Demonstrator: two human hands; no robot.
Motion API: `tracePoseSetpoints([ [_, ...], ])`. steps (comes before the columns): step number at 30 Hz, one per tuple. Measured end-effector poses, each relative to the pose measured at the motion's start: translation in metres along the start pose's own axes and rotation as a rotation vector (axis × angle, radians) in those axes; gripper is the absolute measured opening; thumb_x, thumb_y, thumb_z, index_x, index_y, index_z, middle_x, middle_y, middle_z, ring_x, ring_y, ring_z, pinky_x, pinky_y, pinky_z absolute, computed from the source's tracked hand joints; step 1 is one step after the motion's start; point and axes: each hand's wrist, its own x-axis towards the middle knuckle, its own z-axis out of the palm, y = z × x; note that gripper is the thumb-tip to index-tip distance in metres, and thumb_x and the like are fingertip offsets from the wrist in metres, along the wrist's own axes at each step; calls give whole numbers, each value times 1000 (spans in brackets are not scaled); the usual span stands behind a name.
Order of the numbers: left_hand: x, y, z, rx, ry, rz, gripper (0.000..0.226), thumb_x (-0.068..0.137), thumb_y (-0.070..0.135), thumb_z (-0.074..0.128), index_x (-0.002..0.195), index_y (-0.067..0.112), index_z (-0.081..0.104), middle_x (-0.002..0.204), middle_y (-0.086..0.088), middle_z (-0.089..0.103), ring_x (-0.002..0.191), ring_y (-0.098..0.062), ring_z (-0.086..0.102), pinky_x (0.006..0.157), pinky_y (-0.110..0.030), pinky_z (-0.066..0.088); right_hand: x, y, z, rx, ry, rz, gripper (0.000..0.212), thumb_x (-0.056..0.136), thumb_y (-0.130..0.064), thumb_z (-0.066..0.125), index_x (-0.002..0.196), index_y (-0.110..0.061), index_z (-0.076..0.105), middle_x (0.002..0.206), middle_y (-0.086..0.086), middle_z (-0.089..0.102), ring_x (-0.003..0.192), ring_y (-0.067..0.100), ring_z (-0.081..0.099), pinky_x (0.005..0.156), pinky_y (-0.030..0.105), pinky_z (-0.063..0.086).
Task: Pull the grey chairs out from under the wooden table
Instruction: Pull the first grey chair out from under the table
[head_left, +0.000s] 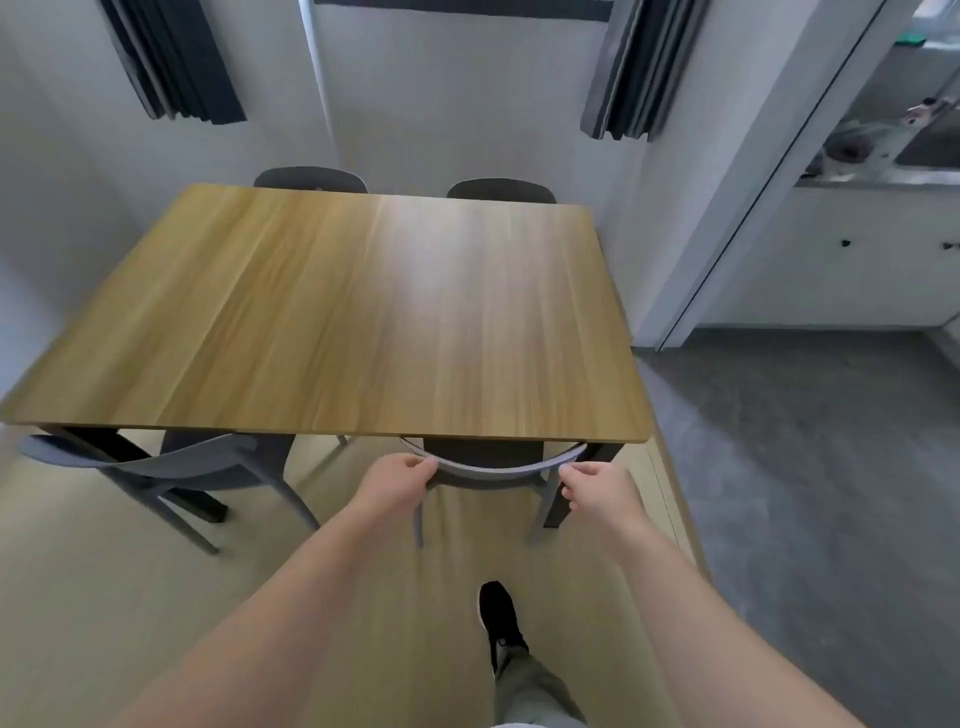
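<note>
The wooden table (332, 312) fills the middle of the view. At its near edge, right side, a grey chair (493, 470) is tucked under, only its curved backrest and legs showing. My left hand (397, 480) is closed around the left end of that backrest. My right hand (597, 483) is at the right end of the backrest, fingers curled around it. A second grey chair (171, 462) stands at the near left, angled out from the table. Two more grey chairs (311, 179) (501, 189) show only their backrest tops behind the far edge.
A white wall with dark curtains (171, 57) runs behind the table. A white door frame (727, 218) and a kitchen counter (878, 179) lie to the right. Grey floor (805, 467) spreads right of the table, light wooden floor under me. My black shoe (498, 618) is below the chair.
</note>
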Motion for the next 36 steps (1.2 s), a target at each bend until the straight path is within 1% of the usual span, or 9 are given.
tracePoseSetpoints([
  [2,28,5,2,-126,15,-148,27,96,35,52,90,12,65,84,-9,62,71,-22,59,71,-34,50,36,-1,-1,94,37,131,29,93,-23,63,117,-7,68,105,9,70,104,27,66,95,44,55],
  [5,67,11,2,-330,14,-419,27,97,34,55,106,9,59,69,-5,48,56,-17,47,51,-27,44,90,-2,1,232,1,318,22,92,-15,65,111,-3,63,111,19,68,111,33,66,93,41,56],
  [8,101,12,7,-540,14,-541,52,96,31,59,137,1,47,116,-19,61,95,-29,63,83,-39,56,132,-2,9,336,0,474,19,93,-14,67,105,-5,54,111,19,64,111,31,65,93,37,56],
  [10,119,10,11,-723,4,-604,59,97,24,57,146,-2,35,144,-26,44,126,-38,52,104,-45,46,157,1,14,378,0,542,23,91,-11,67,110,-7,53,104,14,59,106,29,63,95,38,55],
  [14,153,-1,22,-979,28,-694,46,95,7,57,136,-5,43,138,-23,50,123,-35,55,109,-45,42,202,12,19,575,-50,741,24,91,-2,64,113,-2,53,113,16,56,95,28,60,94,41,53],
  [21,192,-13,40,-913,121,-775,12,88,-9,46,85,1,51,91,-15,56,82,-26,59,79,-35,53,243,35,28,534,-93,853,12,91,-4,64,101,0,61,106,17,65,91,28,66,70,38,56],
  [29,209,-24,51,-787,248,-773,7,90,-1,54,87,4,58,92,-13,64,79,-25,62,83,-38,55,257,49,29,444,-135,782,1,92,3,59,93,2,60,102,19,61,90,27,63,73,33,56],
  [33,203,-22,49,-774,274,-744,9,87,-6,56,84,3,59,88,-13,63,76,-24,62,68,-34,56,253,48,30,432,-113,739,3,91,6,60,92,3,60,107,22,62,100,33,65,84,37,58],
  [36,193,-20,47,-780,256,-717,11,85,-7,59,83,4,57,91,-14,63,79,-25,63,69,-34,57,240,41,24,428,-108,714,8,90,6,61,98,4,61,105,20,63,90,28,65,69,32,56],
])
